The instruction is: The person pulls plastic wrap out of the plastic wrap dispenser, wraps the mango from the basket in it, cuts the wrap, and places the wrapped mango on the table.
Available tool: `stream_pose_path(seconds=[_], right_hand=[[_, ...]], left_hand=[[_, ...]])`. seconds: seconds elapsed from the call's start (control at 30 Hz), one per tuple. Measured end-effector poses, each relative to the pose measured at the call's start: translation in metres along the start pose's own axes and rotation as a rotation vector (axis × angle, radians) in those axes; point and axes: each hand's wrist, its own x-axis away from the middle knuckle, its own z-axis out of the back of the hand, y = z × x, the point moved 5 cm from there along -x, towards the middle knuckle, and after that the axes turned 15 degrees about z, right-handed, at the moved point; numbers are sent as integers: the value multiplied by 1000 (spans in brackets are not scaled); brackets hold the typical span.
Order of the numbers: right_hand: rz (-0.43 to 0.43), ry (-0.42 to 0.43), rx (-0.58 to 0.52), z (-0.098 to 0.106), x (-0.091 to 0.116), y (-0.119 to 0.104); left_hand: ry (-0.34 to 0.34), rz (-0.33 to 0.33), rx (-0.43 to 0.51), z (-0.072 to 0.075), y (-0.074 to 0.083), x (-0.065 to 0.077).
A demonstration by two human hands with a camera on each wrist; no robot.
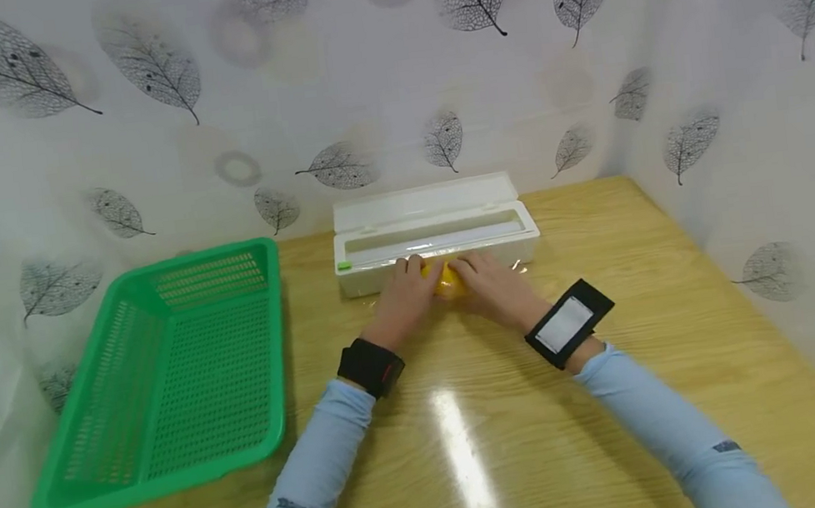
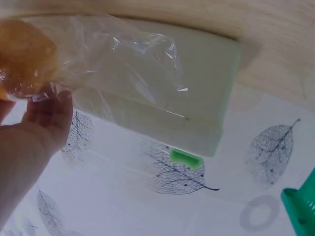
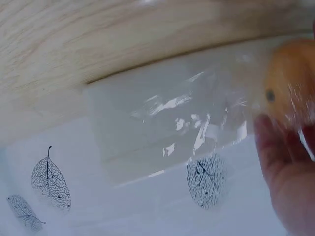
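Observation:
Against the front of a white cling film box (image 1: 373,279), both my hands hold a round orange fruit (image 1: 449,283) with clear cling film (image 2: 142,64) over it. My left hand (image 1: 407,300) grips its left side with bent fingers. From the right, my right hand (image 1: 498,287) grips it likewise. In the right wrist view the fruit (image 3: 290,83) shows a dark spot, and loose film (image 3: 172,108) spreads across the box front. The box lid (image 1: 424,200) stands raised at the back, and a white film roll (image 1: 436,241) lies inside. My palms hide part of the fruit.
A green plastic basket (image 1: 277,369) with perforated sides stands on the left of the wooden table (image 1: 536,457). A small green slider (image 1: 344,265) sits at the box's left front edge. Behind the table hangs a white leaf-patterned curtain (image 1: 359,92), which also runs along the sides.

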Motion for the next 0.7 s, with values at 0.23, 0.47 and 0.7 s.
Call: stream_pose_path(seconds=[0.23,0.47,0.7], right_hand=[[0,3,-32,-10,-9,9],[18,-34,-124,-5,-12,15],[40,-16,3,-5,-7,16]], left_hand=[[3,2,5,-3,-11,2],[112,96,70,-2,-17,6],[116,40,1,0,-18,4]])
